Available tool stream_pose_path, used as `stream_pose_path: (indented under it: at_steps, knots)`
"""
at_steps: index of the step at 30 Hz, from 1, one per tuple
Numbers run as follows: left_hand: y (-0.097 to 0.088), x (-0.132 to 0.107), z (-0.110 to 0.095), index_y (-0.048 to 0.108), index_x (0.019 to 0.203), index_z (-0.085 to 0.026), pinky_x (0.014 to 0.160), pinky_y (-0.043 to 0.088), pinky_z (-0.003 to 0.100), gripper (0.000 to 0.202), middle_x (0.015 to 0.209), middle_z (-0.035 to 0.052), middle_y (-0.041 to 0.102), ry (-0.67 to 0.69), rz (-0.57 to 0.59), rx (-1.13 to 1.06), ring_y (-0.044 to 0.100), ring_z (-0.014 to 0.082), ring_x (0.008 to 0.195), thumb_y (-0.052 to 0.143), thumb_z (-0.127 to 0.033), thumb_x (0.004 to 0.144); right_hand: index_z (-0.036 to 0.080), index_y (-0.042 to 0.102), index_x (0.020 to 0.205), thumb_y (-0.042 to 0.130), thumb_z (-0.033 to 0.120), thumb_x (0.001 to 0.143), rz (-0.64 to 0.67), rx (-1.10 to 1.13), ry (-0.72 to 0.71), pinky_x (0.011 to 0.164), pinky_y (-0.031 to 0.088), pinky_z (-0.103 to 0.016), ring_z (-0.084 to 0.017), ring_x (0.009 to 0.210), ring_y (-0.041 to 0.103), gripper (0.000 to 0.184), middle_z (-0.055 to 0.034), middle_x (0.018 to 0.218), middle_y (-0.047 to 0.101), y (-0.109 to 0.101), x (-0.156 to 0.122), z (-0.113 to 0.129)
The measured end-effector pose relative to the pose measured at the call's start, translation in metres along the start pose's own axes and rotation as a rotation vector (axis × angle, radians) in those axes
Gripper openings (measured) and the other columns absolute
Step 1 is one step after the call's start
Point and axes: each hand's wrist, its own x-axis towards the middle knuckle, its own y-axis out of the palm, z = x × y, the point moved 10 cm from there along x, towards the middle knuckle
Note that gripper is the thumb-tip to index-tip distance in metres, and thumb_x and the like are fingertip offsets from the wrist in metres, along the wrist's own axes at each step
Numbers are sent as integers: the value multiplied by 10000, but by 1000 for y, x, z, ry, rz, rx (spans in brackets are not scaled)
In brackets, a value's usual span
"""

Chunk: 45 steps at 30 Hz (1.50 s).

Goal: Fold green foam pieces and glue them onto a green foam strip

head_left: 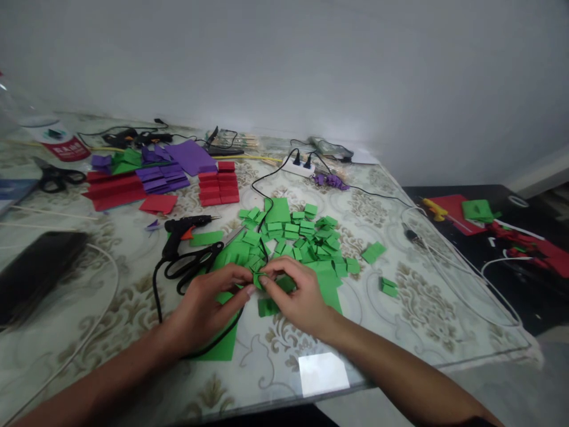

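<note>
Between my two hands is a small folded piece of green paper. My left hand pinches its left side, and my right hand pinches the right side with thumb and forefinger. Just beyond the fingers lies a heap of folded green paper pieces, spread over larger green sheets. Left of the heap rest black-handled scissors, their blades pointing away to the right. Beside them a black glue gun with an orange trigger lies on its side.
Red folded strips, purple paper and a white power strip lie toward the wall. At left are a phone, more scissors and a bottle. Cords cross the table; a dark surface adjoins at right.
</note>
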Motion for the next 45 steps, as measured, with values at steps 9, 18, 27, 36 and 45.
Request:
stream_pose_path:
  at_steps: [9, 18, 27, 36, 45]
  knots:
    - [4, 0, 19, 642, 1003, -200, 703, 630, 321, 195, 855, 44, 710, -261, 35, -465, 718, 194, 766, 691, -367, 915, 232, 709, 1178, 642, 121, 935, 6, -122, -321, 798, 607, -365, -205, 912, 701, 276, -98, 1024, 720, 3, -10, 28]
    - [13, 2, 30, 706, 937, -175, 706, 652, 339, 205, 880, 49, 665, -454, 53, -786, 688, 215, 838, 755, -359, 862, 166, 710, 1098, 585, 71, 971, 30, -203, -418, 815, 598, -372, -200, 906, 680, 202, -107, 996, 717, 6, -13, 31]
    - [18, 3, 45, 681, 829, -188, 644, 637, 305, 262, 735, 5, 690, -540, 117, -696, 690, 180, 688, 836, -392, 774, 176, 691, 954, 667, 145, 961, -5, -169, -434, 730, 576, -350, -187, 791, 672, 40, -72, 852, 722, 3, -13, 34]
    - [-4, 5, 51, 670, 917, -189, 646, 639, 284, 282, 815, -11, 678, -505, -57, -690, 769, 223, 803, 825, -399, 809, 198, 722, 820, 764, 246, 891, -102, 81, 141, 674, 549, -275, -153, 691, 692, 95, -16, 745, 748, -15, 3, -19]
    - [1, 1, 61, 682, 915, -190, 645, 625, 258, 237, 796, -21, 623, -569, -44, -802, 732, 174, 761, 829, -342, 808, 223, 602, 981, 703, 373, 925, -260, 456, 368, 672, 568, -266, -134, 722, 661, 189, -10, 866, 714, -24, 5, -48]
